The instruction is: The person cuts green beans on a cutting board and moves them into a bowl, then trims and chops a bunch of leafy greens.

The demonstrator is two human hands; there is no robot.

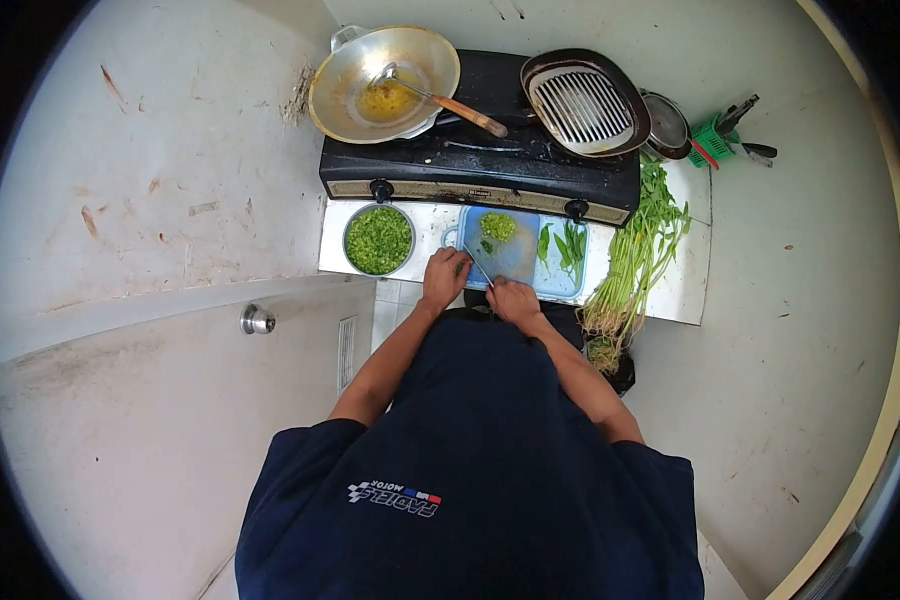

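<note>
My right hand (513, 301) is closed around a knife (478, 265), whose thin blade slants up and left over the blue cutting board (550, 284). At the board's left edge, my left hand (447, 275) has its fingers curled in near the blade; what they hold, if anything, is hidden. Just beyond the blade tip lies a small dark-green bit of leaf (487, 245). Above it sits a pile of chopped greens (497, 226). Several whole green leaves (570, 245) rest on the board's right part.
A bowl of chopped greens (379, 240) stands left of the board. Long leafy stalks with roots (625, 265) hang over the counter (682, 270) at right. Behind is a black stove (470, 165) bearing a wok (410, 60) with a ladle (460, 108) and a grill pan (585, 105).
</note>
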